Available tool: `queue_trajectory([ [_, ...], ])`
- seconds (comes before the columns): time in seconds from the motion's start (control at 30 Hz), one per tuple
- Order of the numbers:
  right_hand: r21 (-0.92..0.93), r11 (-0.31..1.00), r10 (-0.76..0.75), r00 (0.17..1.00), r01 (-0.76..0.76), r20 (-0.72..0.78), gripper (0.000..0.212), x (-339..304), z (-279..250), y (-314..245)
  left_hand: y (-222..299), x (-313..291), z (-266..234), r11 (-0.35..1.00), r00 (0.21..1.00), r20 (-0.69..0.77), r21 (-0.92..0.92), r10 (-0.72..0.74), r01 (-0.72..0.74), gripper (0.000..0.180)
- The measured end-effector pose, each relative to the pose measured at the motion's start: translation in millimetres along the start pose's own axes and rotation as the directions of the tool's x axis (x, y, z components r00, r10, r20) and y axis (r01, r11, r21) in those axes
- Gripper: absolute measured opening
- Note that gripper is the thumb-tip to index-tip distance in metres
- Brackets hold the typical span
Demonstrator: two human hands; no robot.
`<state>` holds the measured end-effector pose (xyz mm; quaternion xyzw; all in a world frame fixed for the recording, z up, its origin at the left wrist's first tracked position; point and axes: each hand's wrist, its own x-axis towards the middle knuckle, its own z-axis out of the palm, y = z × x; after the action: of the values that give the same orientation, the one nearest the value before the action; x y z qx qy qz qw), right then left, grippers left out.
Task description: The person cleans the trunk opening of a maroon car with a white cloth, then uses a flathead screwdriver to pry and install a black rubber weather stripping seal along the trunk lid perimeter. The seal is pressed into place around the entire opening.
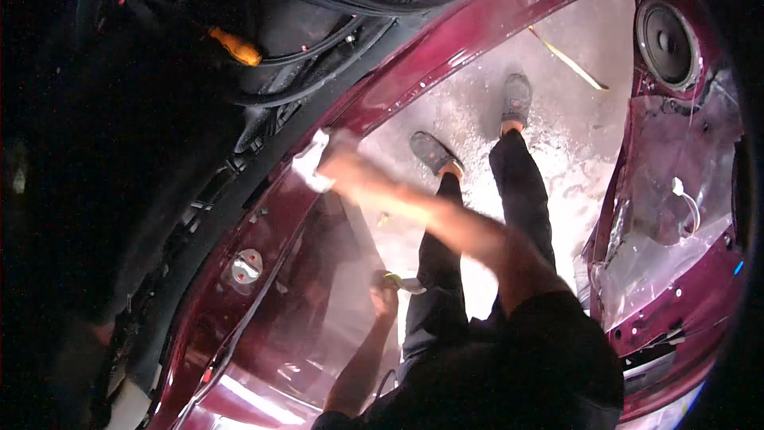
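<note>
My right hand [341, 166], smeared by motion, reaches across to the maroon door frame [274, 219] of a car. Its fingers close on a white crumpled cloth [313, 161], which lies against the frame's edge; whether it is fabric or paper cannot be made out. Lower down, my left hand [383, 296] is closed around a small tool [410, 285] with a yellow-green part and a pale flat end. It is held in front of my left leg, apart from the car body. A door striker [247, 267] sits on the frame below the cloth.
Inside the dark car, an orange-handled tool [236, 46] lies beside black cables [334, 6]. On the right stands the open door [676, 159] with bare inner panel, round speaker [667, 43] and dangling connector [678, 185]. A yellowish strip [569, 58] lies on the wet-looking floor.
</note>
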<state>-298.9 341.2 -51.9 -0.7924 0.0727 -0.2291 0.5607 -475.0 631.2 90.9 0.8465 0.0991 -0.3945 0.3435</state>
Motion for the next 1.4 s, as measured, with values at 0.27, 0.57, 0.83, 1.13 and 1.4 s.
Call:
queue_trajectory([
  [0.27,-0.619,0.700,0.260,0.934,-0.357,-0.244,0.052,-26.0,-149.9,167.2,1.3,-10.9,48.3,0.974,0.990,0.121,0.220,-0.076,0.048,0.040],
  [0.57,0.265,0.612,0.549,0.642,-0.745,0.535,0.023,-44.2,-72.5,-26.8,-78.3,6.5,17.3,0.972,0.972,-0.158,-0.185,-0.174,0.144,0.014],
  [0.83,0.509,-0.110,0.792,0.234,-0.853,0.564,0.021,-158.0,-186.2,-70.5,-103.0,37.0,-11.4,0.370,0.933,0.213,0.874,0.290,-0.314,0.037],
  [1.13,-0.342,0.822,0.377,0.885,-0.456,-0.273,0.049,53.7,-244.9,-39.9,59.5,74.5,43.3,0.958,0.953,0.096,-0.009,0.286,-0.287,0.033],
  [1.4,-0.675,0.626,0.403,0.903,-0.390,-0.147,0.052,238.1,-219.9,-36.9,104.0,27.4,90.8,0.865,0.931,0.266,-0.493,0.250,-0.092,0.035],
])
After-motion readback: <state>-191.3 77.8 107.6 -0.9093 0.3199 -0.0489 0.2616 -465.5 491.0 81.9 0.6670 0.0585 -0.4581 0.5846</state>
